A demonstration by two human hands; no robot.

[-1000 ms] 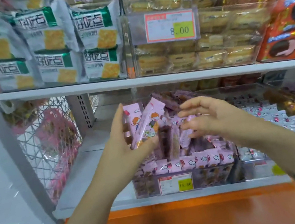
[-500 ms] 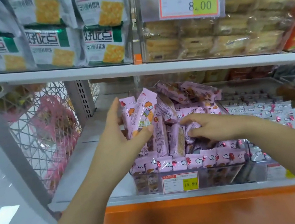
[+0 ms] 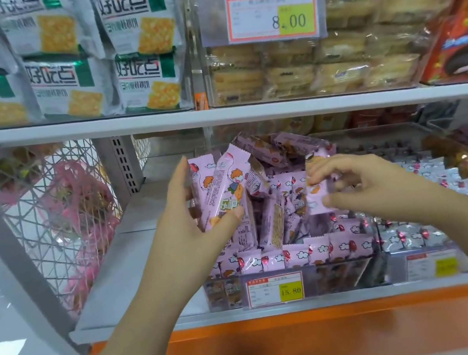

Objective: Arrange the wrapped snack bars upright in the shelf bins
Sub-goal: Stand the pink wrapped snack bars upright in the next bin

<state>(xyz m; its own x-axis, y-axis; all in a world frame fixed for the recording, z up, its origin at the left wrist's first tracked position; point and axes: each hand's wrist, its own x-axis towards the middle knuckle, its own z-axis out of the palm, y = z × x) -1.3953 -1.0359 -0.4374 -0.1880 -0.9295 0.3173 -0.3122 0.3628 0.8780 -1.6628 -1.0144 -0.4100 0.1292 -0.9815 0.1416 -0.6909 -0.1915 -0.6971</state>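
Observation:
A clear plastic shelf bin on the lower shelf holds several pink wrapped snack bars, a neat upright row along its front and a loose heap behind. My left hand grips a small bunch of pink bars upright at the bin's left side, thumb across their front. My right hand hovers over the middle of the bin and pinches one pink bar between thumb and fingers, lifted above the heap.
A neighbouring bin of silver-wrapped bars stands to the right. The white upper shelf edge runs just above the bin, carrying green cracker packs and a cake bin. A wire basket stands left. An orange base panel lies below.
My right hand has taken one pink bar out of the heap and raised it. The left hand keeps its bunch at the bin's left side. The camera has moved closer.

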